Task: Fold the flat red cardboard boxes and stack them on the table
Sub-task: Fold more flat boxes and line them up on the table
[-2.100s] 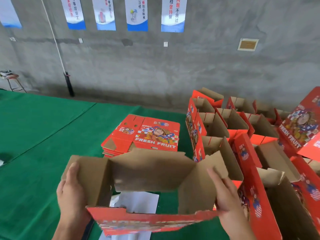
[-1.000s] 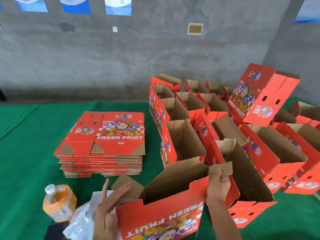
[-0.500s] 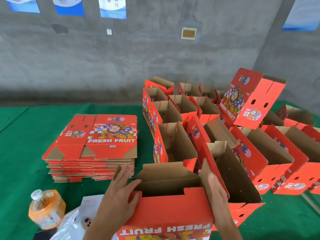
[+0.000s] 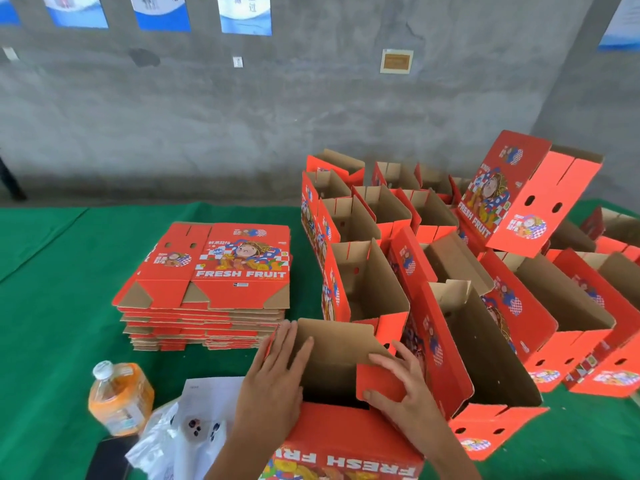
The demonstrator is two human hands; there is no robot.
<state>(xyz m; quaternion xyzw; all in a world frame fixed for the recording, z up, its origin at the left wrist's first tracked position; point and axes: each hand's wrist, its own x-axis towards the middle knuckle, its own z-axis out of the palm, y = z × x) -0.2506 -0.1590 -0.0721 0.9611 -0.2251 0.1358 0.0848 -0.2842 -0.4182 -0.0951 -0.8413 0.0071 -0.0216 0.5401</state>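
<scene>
Right now, in the head view, the box being folded point(image 4: 332, 368) stands at the near edge of the green worktop point(image 4: 62, 306), just in front of the stack of flat boxes point(image 4: 207, 282), which serves as the landmark. The left hand point(image 4: 273, 379) lies with straight fingers against the box's left flap, pressing it inward. The right hand point(image 4: 398, 386) pinches a small red flap point(image 4: 377, 382) between thumb and fingers, turning it into the opening, so its grip is narrow and holds that flap.

To the right of the flat stack, the folded boxes point(image 4: 467, 306) stand crowded, one touching the box in hand; another point(image 4: 526, 199) sits tilted on top of them. Nearer than the stack stand an orange drink bottle point(image 4: 119, 398) and a plastic bag point(image 4: 176, 441).

Several things could go wrong, I judge. If the flaps go in the wrong order, the bottom may spring open. Hard pressing may crease the cardboard. A push to the right could nudge the crowded boxes and topple the tilted one. A left elbow swing could knock the bottle over.
</scene>
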